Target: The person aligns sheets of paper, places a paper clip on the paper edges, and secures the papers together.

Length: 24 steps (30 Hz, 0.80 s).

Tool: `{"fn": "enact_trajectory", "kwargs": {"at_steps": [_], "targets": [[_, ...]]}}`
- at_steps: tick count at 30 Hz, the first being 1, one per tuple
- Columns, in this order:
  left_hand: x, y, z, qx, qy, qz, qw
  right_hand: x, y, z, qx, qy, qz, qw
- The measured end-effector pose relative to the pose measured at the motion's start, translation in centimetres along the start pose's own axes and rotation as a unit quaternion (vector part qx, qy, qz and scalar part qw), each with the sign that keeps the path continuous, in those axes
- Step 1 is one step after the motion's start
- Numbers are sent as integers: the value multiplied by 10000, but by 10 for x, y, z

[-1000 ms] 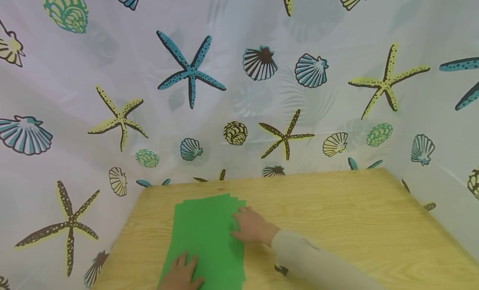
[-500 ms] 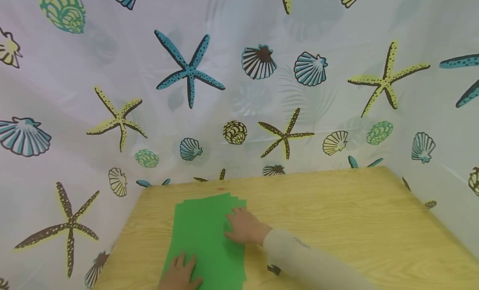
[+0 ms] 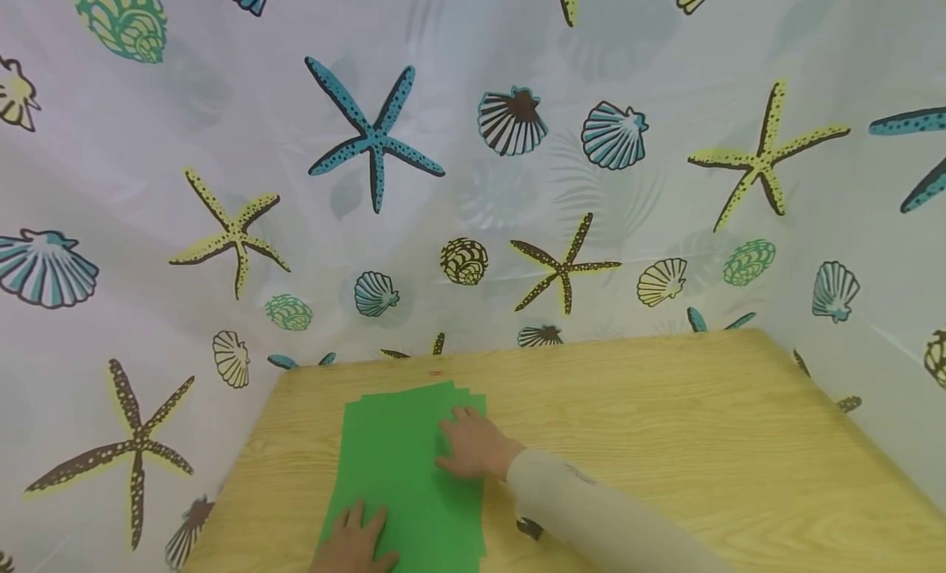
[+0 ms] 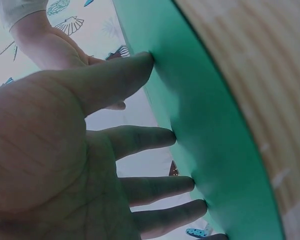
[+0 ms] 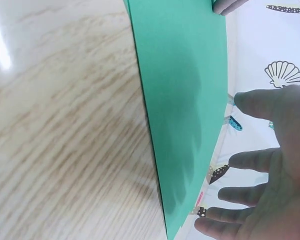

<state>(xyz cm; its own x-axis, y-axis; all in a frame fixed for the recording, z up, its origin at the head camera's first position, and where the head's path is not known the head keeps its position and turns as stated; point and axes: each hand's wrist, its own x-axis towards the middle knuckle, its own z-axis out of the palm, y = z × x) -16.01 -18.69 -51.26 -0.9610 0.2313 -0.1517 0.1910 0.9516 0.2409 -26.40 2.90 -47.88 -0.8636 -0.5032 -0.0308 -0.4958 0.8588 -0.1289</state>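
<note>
Toward the table's (image 3: 665, 425) seven o'clock, the green sheets (image 3: 399, 442) lie gathered, their twelve-o'clock edges not yet flush. At their seven, the left hand (image 3: 353, 547) presses with spread fingers; at two, the right hand (image 3: 476, 446) hovers, fingers apart. Neither grips anything.

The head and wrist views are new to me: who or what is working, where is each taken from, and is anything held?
No machine here: these are a person's two bare hands. The head view comes from a head-worn camera looking forward and down; each wrist view comes from a camera on that wrist. On the wooden table lie overlapping green sheets; beyond them is a small red thing, too small to identify. A patterned backdrop stands behind. The left hand touches the sheets with its spread fingertips; the right hand is over them, apparently just clear. Neither hand grips anything.
</note>
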Motion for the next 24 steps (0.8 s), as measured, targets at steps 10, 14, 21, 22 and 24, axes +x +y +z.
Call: {"fn": "enact_trajectory", "kwargs": {"at_steps": [10,14,21,22,24], "targets": [[2,-1,1,9,-130,-35,9999,11,-5,3,173,-236,272,9992],[3,-3,3,-20,-101,-1,9999,14,-6,5,166,-265,387,9988],[4,-5,4,-120,-214,-55,9997,20,-6,15,-54,-281,421,9987],[4,-5,3,-133,-256,-82,9996,21,-7,17,-63,-290,425,9987],[4,-4,2,-143,-326,-122,9993,22,-7,19,-42,-294,440,9986]]}}
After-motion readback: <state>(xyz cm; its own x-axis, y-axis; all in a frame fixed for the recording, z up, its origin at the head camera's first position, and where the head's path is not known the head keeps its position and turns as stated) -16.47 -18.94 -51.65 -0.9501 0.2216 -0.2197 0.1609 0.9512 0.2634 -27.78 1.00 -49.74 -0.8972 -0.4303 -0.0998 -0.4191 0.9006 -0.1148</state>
